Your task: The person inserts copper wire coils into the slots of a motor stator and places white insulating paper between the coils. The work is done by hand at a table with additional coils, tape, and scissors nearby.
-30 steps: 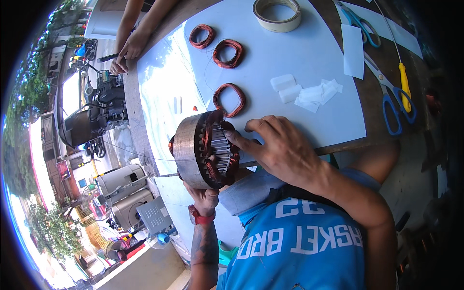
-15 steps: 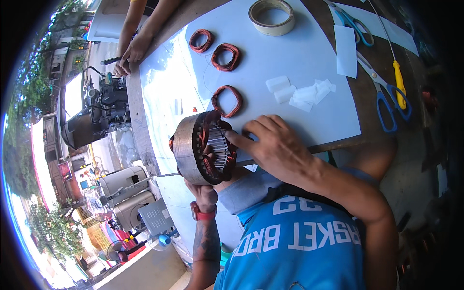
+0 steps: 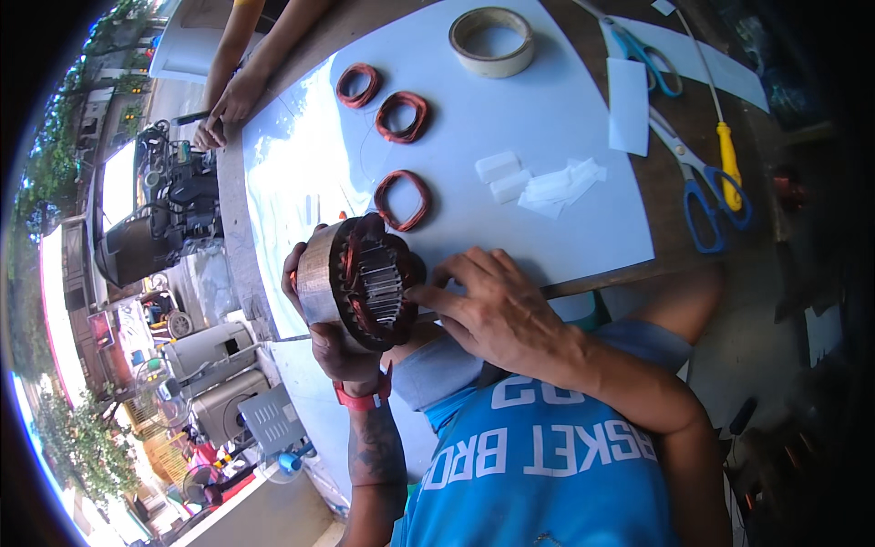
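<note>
A motor stator (image 3: 321, 284) with a bare metal outer ring and dark red copper windings is held up at the table's near edge. My left hand (image 3: 344, 357) wraps round it from below and behind, with fingertips showing on its far left side. Light slot strips line its bore, which faces right. At the stator's right rim, my right hand (image 3: 497, 310) touches or nearly touches the windings with a fingertip, its fingers apart. Beyond lie three loose copper wire coils, a near coil (image 3: 402, 201), a middle coil (image 3: 402, 117) and a far coil (image 3: 358, 85).
A white sheet (image 3: 565, 246) covers much of the table. On it are a tape roll (image 3: 492, 62) and small white paper pieces (image 3: 556, 185). To the right lie blue-handled scissors (image 3: 702, 214), teal-handled scissors (image 3: 652, 59) and a yellow screwdriver (image 3: 729, 164). Another person's hands (image 3: 228, 105) rest at the far left.
The stator has turned a little, and my left hand's fingers now show round its left side. My right hand stays at its right rim. The whole view has shifted slightly.
</note>
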A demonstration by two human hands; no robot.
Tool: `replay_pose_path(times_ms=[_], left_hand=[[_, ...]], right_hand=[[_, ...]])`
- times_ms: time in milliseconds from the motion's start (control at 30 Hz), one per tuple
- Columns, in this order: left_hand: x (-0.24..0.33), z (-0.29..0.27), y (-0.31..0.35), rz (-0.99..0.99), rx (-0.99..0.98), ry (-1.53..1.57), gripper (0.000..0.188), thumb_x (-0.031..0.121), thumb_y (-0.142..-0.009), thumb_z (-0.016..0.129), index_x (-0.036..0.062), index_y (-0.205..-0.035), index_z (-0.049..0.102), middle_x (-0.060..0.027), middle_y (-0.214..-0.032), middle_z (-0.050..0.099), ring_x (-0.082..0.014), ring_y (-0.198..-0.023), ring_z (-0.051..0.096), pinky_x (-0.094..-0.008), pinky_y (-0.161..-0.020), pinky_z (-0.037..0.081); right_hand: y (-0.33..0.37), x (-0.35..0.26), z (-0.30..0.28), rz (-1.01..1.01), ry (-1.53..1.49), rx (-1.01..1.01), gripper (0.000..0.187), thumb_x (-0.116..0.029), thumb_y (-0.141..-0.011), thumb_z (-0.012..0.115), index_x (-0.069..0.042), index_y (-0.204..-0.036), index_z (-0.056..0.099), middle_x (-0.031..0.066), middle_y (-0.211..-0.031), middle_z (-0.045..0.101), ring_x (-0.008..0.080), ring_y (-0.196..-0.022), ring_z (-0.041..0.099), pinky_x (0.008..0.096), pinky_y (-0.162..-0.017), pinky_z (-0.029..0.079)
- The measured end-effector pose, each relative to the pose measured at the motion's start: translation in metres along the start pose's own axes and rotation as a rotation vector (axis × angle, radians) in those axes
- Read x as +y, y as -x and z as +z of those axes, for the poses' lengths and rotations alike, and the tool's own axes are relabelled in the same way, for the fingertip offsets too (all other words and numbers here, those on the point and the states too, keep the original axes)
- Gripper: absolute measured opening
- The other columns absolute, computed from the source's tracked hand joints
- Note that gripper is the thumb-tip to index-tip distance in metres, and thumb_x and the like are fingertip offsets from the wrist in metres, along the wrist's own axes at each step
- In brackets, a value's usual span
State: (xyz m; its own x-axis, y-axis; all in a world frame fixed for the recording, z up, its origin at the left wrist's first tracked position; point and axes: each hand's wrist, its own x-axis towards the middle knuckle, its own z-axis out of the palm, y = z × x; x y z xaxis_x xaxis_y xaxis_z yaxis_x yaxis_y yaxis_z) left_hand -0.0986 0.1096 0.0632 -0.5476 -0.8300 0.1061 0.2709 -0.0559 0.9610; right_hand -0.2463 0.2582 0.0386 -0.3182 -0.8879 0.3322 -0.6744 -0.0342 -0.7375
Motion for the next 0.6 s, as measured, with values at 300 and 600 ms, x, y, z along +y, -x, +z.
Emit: replay_pose_path(times_ms=[300,600], left_hand=[[-0.016,0.0,-0.001,0.067,-0.044,-0.081,0.112,0.069,-0.082,0.081,0.012,-0.163,0.028,-0.0225,-0.167,0.032,-0.0411,-0.152,0.04,-0.0562,-0.123,0.043],[0.035,-0.013,0.037,0.525,0.213,-0.443,0.078,0.056,-0.102,0.058,0.0055,-0.158,0.037,-0.0224,-0.151,0.053,-0.0325,-0.137,0.054,-0.0454,-0.109,0.045]], right_hand=[[-0.024,0.063,-0.066,0.176,0.458,0.243,0.028,-0.018,-0.092,0.078,-0.008,-0.118,0.077,0.0096,-0.113,0.064,0.0259,-0.108,0.059,0.0428,-0.094,0.045],[-0.051,0.081,-0.055,0.035,0.532,0.202,0.016,-0.014,-0.095,0.073,-0.009,-0.109,0.079,0.0073,-0.114,0.065,0.0244,-0.114,0.058,0.0432,-0.105,0.041]])
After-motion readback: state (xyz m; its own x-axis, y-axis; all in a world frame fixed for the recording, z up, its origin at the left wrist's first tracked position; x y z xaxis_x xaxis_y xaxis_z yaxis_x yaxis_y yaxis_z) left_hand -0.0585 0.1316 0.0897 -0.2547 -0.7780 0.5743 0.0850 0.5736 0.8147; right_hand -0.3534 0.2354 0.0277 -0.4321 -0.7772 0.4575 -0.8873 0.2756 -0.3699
